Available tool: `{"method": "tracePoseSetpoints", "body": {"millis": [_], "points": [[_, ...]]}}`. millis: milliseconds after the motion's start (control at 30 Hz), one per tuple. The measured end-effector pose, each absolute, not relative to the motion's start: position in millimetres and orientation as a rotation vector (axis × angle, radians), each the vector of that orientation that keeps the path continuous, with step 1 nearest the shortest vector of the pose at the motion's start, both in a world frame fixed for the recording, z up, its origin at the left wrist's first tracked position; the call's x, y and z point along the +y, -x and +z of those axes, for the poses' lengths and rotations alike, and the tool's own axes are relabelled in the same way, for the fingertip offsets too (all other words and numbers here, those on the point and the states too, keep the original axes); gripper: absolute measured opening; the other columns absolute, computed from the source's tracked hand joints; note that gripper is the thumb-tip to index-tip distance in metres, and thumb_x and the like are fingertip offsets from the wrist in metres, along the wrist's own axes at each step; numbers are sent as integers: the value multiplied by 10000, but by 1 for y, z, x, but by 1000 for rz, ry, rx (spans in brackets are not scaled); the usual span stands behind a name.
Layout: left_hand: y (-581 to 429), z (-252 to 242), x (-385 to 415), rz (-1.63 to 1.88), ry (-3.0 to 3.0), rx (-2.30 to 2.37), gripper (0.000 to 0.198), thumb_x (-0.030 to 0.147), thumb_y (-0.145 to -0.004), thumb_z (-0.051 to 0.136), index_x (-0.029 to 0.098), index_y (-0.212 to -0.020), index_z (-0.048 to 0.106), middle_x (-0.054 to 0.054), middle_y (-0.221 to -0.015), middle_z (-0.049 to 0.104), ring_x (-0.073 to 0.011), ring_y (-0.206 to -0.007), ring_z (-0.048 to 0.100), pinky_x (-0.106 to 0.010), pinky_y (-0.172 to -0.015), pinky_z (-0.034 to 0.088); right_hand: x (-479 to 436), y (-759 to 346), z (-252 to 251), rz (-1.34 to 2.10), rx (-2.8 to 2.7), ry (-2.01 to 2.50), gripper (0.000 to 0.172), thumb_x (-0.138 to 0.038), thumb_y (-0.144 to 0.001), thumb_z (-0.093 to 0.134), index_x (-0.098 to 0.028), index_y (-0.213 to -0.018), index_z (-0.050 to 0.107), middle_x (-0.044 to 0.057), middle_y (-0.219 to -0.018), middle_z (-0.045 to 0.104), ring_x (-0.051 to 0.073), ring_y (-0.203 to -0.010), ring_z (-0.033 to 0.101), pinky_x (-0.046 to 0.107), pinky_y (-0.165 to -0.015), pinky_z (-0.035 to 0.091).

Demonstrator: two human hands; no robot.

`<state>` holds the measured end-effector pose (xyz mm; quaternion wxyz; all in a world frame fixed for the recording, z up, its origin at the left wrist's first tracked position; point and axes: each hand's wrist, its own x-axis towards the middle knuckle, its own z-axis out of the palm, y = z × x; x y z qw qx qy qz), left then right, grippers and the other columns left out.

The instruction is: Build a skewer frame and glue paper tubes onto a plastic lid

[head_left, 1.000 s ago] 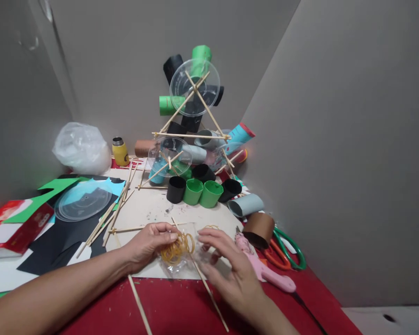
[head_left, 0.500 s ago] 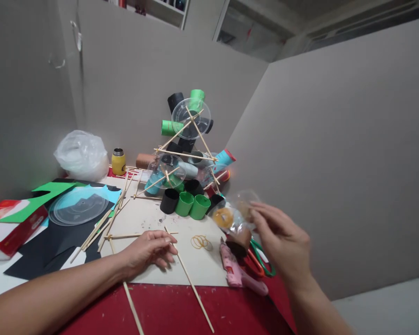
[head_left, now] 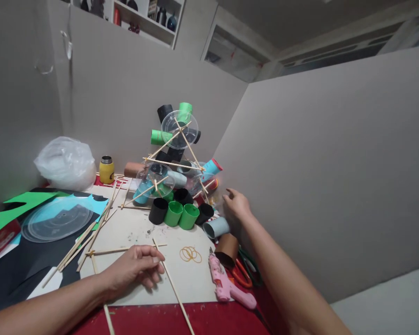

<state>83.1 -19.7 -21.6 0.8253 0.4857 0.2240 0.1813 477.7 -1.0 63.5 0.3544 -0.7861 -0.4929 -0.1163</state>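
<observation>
Two positions are held about the stick-and-cup tower [head_left: 174,153]: the left hand [head_left: 136,267] rests empty, fingers loosely spread, in front of it near the rubber bands [head_left: 190,253]; the right hand [head_left: 235,204] reaches its right base, fingers curled, contents indiscernible, judged a reach-in step requiring clearance from the sticks [head_left: 190,146].

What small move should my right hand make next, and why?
Probably move the right hand from beside the pale blue paper tube to the yellow rubber bands and lift one: they lie untouched on the beige board, near the thin wooden stick at the left hand.
</observation>
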Motion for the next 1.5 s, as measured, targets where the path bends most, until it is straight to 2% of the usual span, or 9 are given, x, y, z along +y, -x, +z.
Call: {"method": "tracePoseSetpoints", "body": {"millis": [167, 400, 600, 800, 900, 1033, 1167, 1300, 1500], "points": [[-82, -18, -20, 376, -1030, 487, 313, 359, -743, 743, 111, -899, 632, -97, -805, 697, -133, -584, 642, -233, -528, 497, -25, -469, 74, -209, -1268, 2000, 204, -317, -921, 539, -164, -991, 653, 109, -972, 695, 216, -841, 664, 364, -749, 535], [-80, -7, -23, 355, -1020, 510, 302, 352, -754, 742, 116, -911, 639, -93, -843, 695, -133, -613, 645, -244, -568, 508, -112, -381, 64, 94, -1526, 1934, 201, -362, -847, 562, -212, -804, 688, 28, -746, 722, 206, -686, 671, 318, -654, 503], [-70, 29, -11, 481, -1172, 578, 275, 349, -750, 738, 112, -860, 654, -67, -793, 697, -116, -626, 633, -228, -590, 502, -130, -307, 45, 21, -2399, 2192, 206, -187, -885, 490, -174, -874, 696, 95, -906, 719, 213, -853, 654, 274, -717, 436], [-55, 63, 1, 606, -1296, 611, 265, 360, -740, 729, 130, -845, 647, -42, -780, 690, -118, -641, 620, -256, -631, 497, -105, -305, 26, 13, -2389, 2403, 196, -52, -829, 523, -115, -764, 696, 179, -829, 706, 258, -802, 670, 316, -702, 446], [-56, 56, 4, 595, -1442, 631, 245, 375, -767, 684, 139, -824, 648, -38, -761, 678, -119, -636, 597, -256, -630, 468, -98, -312, 16, 72, -2368, 2445, 117, -184, -902, 578, -124, -879, 675, 106, -901, 693, 202, -830, 659, 335, -758, 500], [-61, 32, 9, 587, -1909, 723, 163, 307, -795, 607, 160, -821, 673, -41, -758, 670, -151, -677, 575, -272, -666, 424, -98, -320, 11, 155, -2315, 2432, 221, -345, -929, 582, -150, -1020, 636, 53, -1014, 659, 165, -865, 643, 355, -782, 537], [-60, 12, 13, 559, -2385, 826, 160, 280, -789, 598, 184, -874, 694, -92, -851, 679, -224, -774, 582, -312, -727, 384, -99, -324, 13, 206, -2315, 2381, 135, -234, -906, 595, -134, -839, 658, 66, -889, 681, 161, -796, 636, 318, -753, 505], [-60, 2, 12, 435, -2502, 834, 154, 264, -816, 548, 175, -763, 663, -102, -781, 621, -233, -741, 543, -326, -735, 369, -100, -327, 14, 245, -2286, 2306, 191, -46, -748, 585, -158, -596, 618, 106, -742, 691, 192, -699, 629, 269, -646, 421], [-65, -4, 14, 374, -2653, 878, 216, 196, -852, 454, 166, -759, 646, -101, -786, 607, -212, -746, 521, -315, -710, 374, -112, -330, 26, 299, -2098, 2156, 143, -145, -815, 468, -190, -714, 558, 43, -664, 640, 174, -618, 589, 258, -569, 385]]}}
